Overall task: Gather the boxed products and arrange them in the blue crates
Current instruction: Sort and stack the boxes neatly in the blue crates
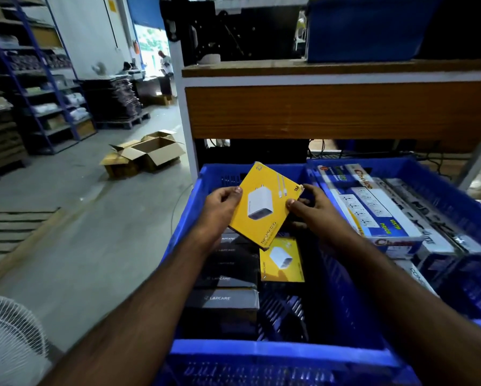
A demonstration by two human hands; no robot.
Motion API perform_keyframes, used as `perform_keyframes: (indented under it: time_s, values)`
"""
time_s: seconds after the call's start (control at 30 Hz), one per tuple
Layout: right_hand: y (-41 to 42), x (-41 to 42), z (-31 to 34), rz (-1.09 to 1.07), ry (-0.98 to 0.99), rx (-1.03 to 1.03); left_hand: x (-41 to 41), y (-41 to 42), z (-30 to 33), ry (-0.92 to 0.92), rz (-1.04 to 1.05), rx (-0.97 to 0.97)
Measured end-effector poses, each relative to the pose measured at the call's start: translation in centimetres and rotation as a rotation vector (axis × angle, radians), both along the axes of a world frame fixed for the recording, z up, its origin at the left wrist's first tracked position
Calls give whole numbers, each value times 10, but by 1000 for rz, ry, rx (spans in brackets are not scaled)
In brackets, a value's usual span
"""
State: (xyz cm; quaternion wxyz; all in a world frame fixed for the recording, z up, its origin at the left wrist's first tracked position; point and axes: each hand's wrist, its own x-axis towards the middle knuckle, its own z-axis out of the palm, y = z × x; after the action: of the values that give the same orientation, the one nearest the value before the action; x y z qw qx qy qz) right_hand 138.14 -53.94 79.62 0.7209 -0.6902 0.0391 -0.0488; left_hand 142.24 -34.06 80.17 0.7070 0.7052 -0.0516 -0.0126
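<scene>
Both hands — left hand (219,203), right hand (314,211) — pinch 1 yellow charger box (264,204); second yellow box (282,260) below, 2 blue crates (275,351).

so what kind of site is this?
Likely a warehouse or packing floor: tall storage racks of stock, open cartons on a concrete floor, and blue crates holding boxed electronics like the yellow charger box.

hands (264,211) gripping yellow box (265,206) — over blue crate (278,351)

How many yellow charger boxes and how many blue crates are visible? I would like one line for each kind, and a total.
Yellow charger boxes: 2, one held, one lying in the left crate
Blue crates: 2, left crate, right crate
Total: 4
</scene>
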Motion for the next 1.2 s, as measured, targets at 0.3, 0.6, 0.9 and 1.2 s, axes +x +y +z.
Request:
perform_keyframes:
  time_s: [0.3,0.6,0.9,1.2]
  values:
    - [5,-12,3,89,-94,-26,-4,-5,1,-130,65,86]
    - [14,-8,-9,5,-718,-1092,-10,-7,14,288,-336,-334]
    - [14,-15,-3,-190,-494,-862,1,-7,8,273,-121,-489]
    - [22,-16,9,64,-126,14,-15,-22,3,263,-337,-348]
